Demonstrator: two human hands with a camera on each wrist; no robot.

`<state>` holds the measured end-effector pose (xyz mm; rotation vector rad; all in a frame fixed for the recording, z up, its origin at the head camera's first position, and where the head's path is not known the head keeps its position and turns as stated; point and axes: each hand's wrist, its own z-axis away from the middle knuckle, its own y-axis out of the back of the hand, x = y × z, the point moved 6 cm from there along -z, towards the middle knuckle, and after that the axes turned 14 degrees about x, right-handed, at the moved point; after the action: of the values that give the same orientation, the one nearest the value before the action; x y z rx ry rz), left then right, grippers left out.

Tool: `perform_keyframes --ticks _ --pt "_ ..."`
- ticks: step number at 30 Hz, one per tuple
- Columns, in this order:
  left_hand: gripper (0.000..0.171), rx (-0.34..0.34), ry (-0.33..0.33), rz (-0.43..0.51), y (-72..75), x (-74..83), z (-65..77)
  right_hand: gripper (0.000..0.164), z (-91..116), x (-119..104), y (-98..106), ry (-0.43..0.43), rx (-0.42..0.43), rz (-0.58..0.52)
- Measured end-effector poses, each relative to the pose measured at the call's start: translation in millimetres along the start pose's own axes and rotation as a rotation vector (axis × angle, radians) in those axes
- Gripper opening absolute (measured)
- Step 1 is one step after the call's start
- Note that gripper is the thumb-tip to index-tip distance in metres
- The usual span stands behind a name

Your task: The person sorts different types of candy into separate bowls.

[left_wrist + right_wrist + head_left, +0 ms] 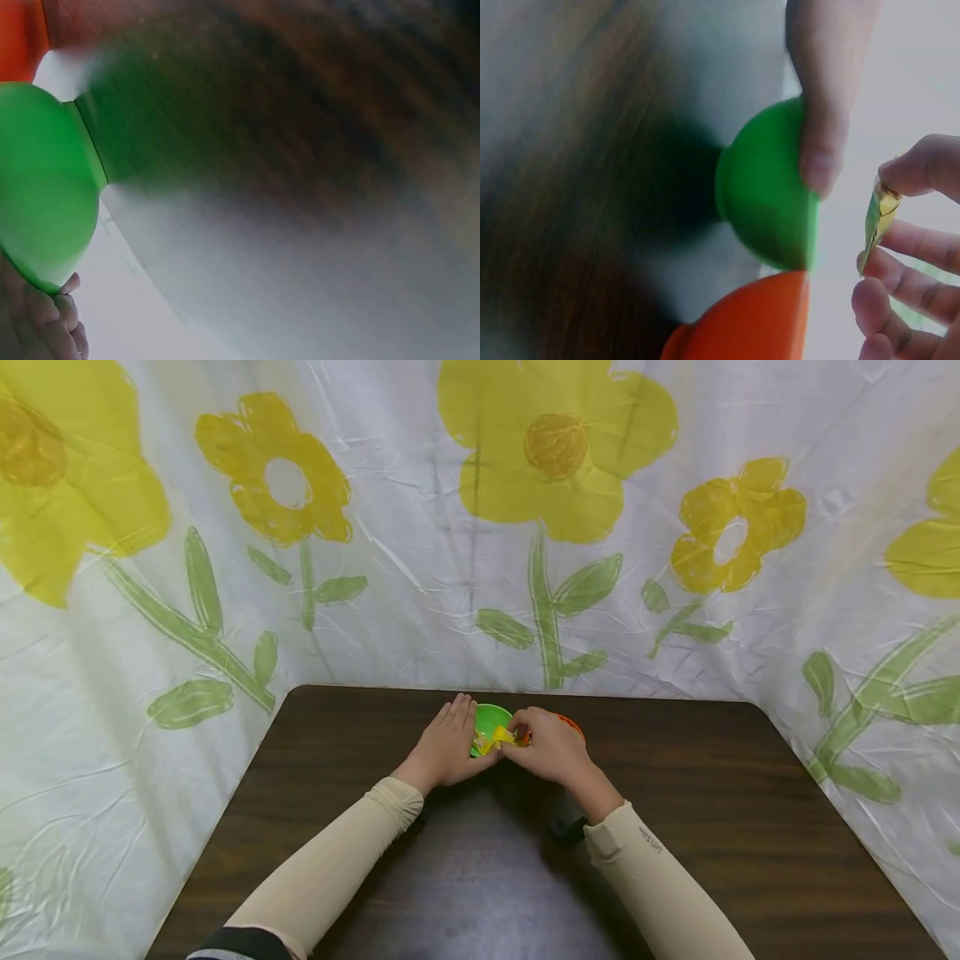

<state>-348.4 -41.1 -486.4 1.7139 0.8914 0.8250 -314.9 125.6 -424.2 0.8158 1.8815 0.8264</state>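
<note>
A green bowl (491, 717) stands at the far side of the table with small yellow and gold pieces (484, 745) in it. My left hand (447, 745) holds it from the left, the fingers along its side and the thumb round its near side, at the rim in the right wrist view. Over the bowl's right side is my right hand (551, 750). Its thumb and fingers pinch a small gold foil piece (880, 217). An orange bowl (754, 322) stands close on the right of the green one, mostly hidden behind my right hand in the head view.
The dark wood table (675, 777) ends just behind the bowls. A white curtain (405, 610) with yellow flowers hangs round its back and sides. A black band (567, 832) shows at my right wrist.
</note>
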Motion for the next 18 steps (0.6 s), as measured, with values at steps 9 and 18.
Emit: perform_keyframes --ticks 9,18 --pt "0.108 -0.001 0.002 0.020 3.7 1.7 1.0 0.023 -16 11 -13 -0.054 -0.029 0.000" --pt "0.108 0.010 -0.010 0.012 2.5 1.3 2.9 0.027 -22 12 -21 -0.073 -0.026 0.036"
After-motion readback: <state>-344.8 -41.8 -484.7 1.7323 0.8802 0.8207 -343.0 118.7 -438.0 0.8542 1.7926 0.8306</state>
